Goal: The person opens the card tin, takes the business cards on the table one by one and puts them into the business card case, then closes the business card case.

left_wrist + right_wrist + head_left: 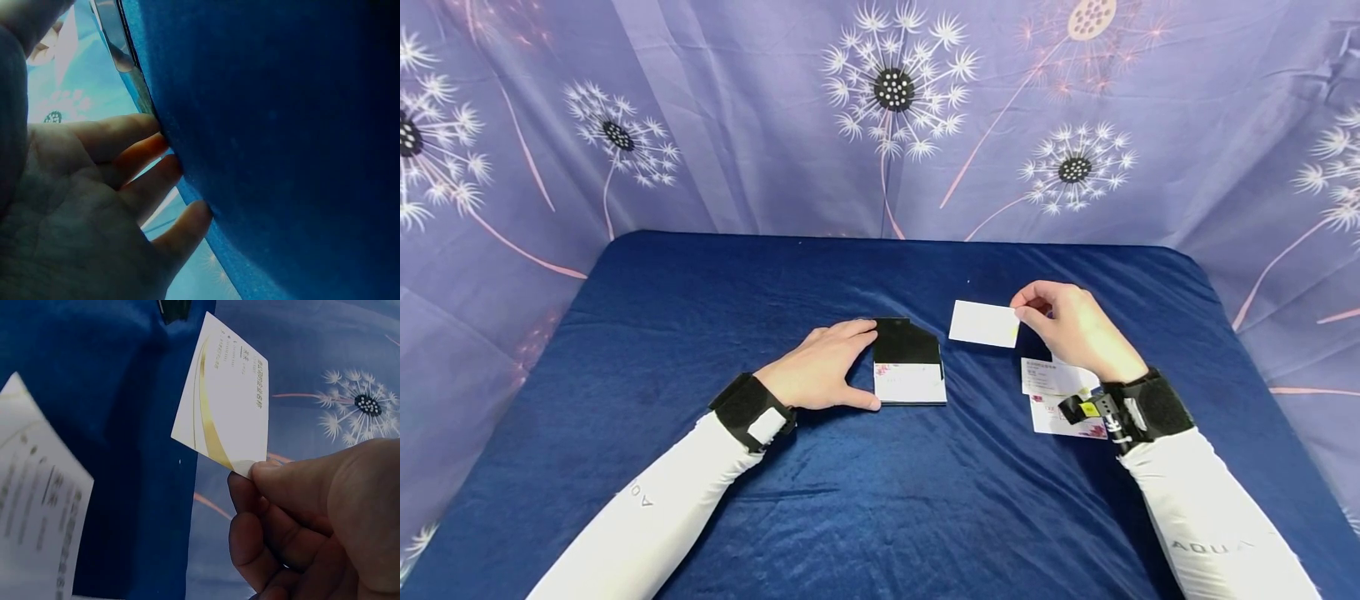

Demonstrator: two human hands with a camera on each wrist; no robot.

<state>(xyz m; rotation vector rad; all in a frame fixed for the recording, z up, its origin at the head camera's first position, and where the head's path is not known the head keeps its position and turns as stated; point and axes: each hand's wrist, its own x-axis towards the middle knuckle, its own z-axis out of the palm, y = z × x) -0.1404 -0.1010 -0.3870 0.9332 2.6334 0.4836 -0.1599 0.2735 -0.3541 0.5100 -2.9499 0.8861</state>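
Between thumb and forefinger my right hand (1070, 327) pinches a white business card (984, 323) by its corner, held above the cloth. In the right wrist view the card (234, 394) shows printed text and a gold curve. My left hand (822, 365) lies with spread, fairly straight fingers at the left side of a black card holder (907, 342), its thumb and fingertips touching the edge. In the holder's lower part sits a white card (910, 385) with a small floral print. The left wrist view shows the fingertips against the blue cloth (281, 125).
Below my right hand lie more business cards: one with text (1047, 377) and one with a floral corner (1051, 417), partly hidden by the wrist strap. Dark blue cloth (820, 500) covers the table. A lilac dandelion-print curtain (760, 125) hangs behind and at both sides.
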